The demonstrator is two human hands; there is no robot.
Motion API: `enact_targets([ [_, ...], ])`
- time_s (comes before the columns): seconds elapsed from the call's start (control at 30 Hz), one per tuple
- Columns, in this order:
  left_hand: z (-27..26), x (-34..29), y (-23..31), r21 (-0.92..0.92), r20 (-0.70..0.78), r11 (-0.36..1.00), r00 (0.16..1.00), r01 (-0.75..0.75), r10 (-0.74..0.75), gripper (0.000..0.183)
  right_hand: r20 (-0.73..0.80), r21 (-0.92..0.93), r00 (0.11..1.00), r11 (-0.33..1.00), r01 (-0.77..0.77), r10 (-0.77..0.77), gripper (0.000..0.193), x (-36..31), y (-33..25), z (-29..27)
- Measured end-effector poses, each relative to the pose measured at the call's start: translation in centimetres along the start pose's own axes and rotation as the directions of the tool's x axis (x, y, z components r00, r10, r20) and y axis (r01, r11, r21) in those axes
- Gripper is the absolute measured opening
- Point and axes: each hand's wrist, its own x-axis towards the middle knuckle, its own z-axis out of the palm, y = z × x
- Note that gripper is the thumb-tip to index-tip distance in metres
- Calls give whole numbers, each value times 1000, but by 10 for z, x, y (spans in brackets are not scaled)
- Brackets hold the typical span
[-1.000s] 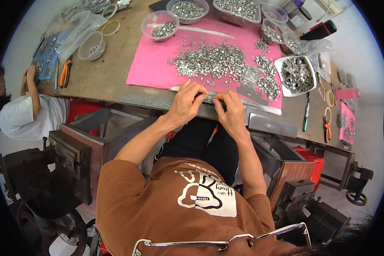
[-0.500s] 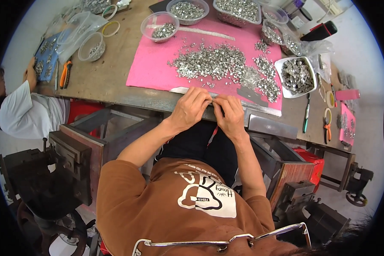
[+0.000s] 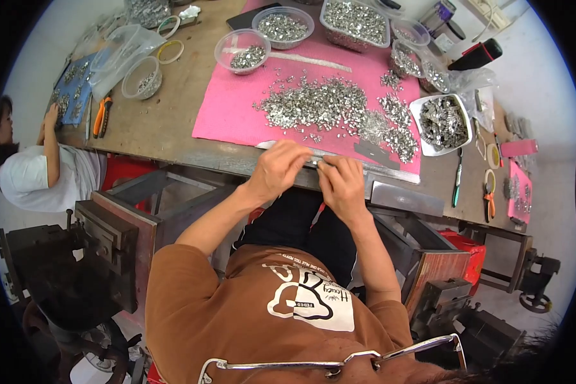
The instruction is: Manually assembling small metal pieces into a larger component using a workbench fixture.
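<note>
At the near edge of the bench, my left hand (image 3: 279, 169) and my right hand (image 3: 342, 179) work close together, a small gap between their fingertips. The left thumb and forefinger are pinched; their tips are slightly blurred, and anything in them is too small to name. My right fingers close on a small silvery metal piece (image 3: 313, 161), largely hidden by them. Just beyond lies a pink mat (image 3: 227, 115) with a spread heap of small shiny metal pieces (image 3: 317, 102). A flat grey metal plate (image 3: 376, 153) rests beside the heap's right end.
Clear tubs (image 3: 281, 27) of metal pieces line the far side. A white square bowl (image 3: 443, 123) of pieces stands right, near a pen (image 3: 457, 179) and pliers (image 3: 489, 195). Orange pliers (image 3: 102, 117) lie left. A co-worker (image 3: 48, 169) sits far left.
My hands have drawn slightly apart at the fingertips, the left one shifting a little left and down. A small silvery piece now shows between them. The view has tilted slightly.
</note>
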Motion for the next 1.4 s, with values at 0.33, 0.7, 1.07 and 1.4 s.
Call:
enact_targets([
  [0.33, -4, 42, -27, 321, 195, 946, 974, 49, -117, 13, 183, -5, 982, 999, -47, 47, 10, 61, 57, 29],
  [0.7, 1, 44, -36, 443, 239, 871, 964, -215, 117, 6, 209, -110, 974, 992, -60, 82, 8, 39, 53, -1],
  [1.07, -4, 43, -44, 325, 232, 891, 940, -317, 249, 7, 193, 6, 979, 998, -64, 62, 6, 35, 55, 0],
  [1.4, -5, 46, -44, 303, 247, 908, 944, -289, 218, 5, 167, 274, 958, 923, -271, 232, 9, 15, 17, -22],
])
